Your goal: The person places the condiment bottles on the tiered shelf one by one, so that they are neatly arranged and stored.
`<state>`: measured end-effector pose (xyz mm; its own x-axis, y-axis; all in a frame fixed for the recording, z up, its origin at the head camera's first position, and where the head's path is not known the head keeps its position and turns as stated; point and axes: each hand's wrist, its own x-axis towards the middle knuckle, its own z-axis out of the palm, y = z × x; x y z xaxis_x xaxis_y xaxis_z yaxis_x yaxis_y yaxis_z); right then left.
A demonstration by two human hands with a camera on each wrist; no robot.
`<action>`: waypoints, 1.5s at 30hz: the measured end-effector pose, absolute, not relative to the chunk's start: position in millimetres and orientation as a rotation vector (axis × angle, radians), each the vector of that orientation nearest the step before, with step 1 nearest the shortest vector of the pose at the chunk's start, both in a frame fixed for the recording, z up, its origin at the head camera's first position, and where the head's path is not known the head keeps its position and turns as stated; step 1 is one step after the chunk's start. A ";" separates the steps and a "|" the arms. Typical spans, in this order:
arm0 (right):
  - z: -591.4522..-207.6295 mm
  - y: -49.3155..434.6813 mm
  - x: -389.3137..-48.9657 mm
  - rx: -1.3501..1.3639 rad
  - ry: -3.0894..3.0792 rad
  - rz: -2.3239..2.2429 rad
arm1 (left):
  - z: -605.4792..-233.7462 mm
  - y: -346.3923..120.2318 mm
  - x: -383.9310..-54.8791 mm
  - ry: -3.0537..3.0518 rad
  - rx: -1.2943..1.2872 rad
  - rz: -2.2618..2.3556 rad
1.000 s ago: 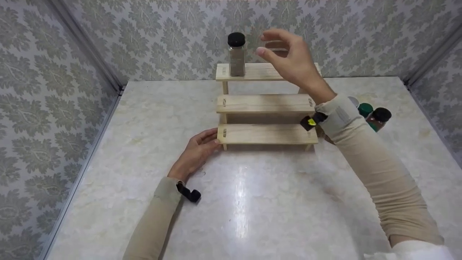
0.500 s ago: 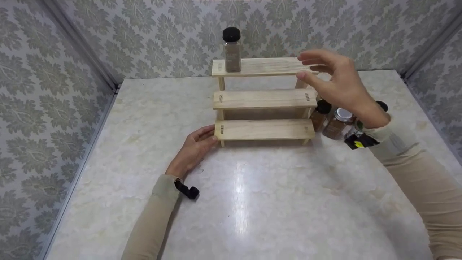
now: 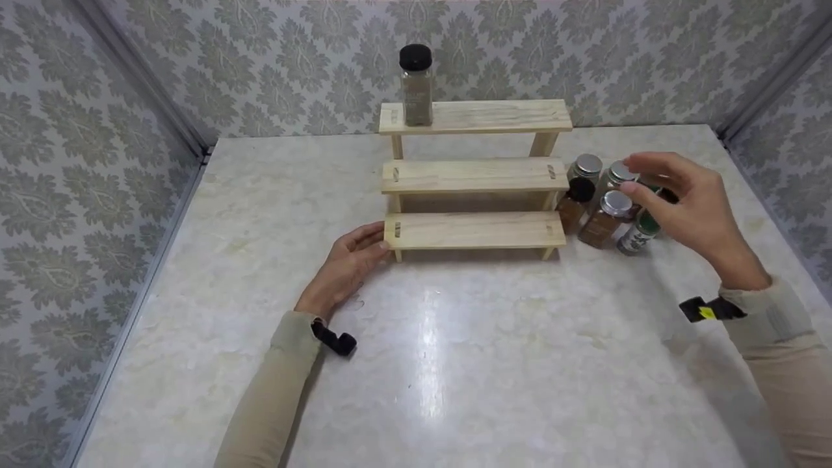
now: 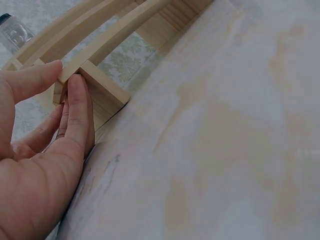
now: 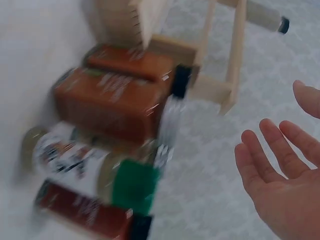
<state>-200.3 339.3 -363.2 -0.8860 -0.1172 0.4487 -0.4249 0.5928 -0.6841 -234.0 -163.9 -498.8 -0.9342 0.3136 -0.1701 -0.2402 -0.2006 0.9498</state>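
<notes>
at the left, my beige sleeve (image 3: 260, 396) runs up to my left hand (image 3: 344, 263), which pinches the near left end of the wooden rack (image 3: 478, 231), thumb above the lowest shelf and fingers tucked beneath it. the rack stands upright on the pale marbled table (image 3: 507, 364), its three shelves stepping up toward the patterned wall (image 3: 279, 71). on the top shelf, near its left end, one black-lidded jar (image 3: 417, 97) stands upright. just beyond the rack's right side, more jars crowd together on the table: an amber jar with a black lid (image 3: 572, 216) right beside the rack, a silver-lidded brown jar (image 3: 599, 227) next to it, two more silver lids behind, and a green-lidded jar (image 3: 636, 239) at the front. farthest right, my right hand (image 3: 699, 208) hangs in the air near their lids, fingers loosely curved, thumb well apart from them, holding nothing.
</notes>
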 end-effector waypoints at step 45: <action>-440.1 396.4 -189.6 0.069 -2.438 1.306 | -499.1 -163.4 -232.6 1.698 0.094 2.207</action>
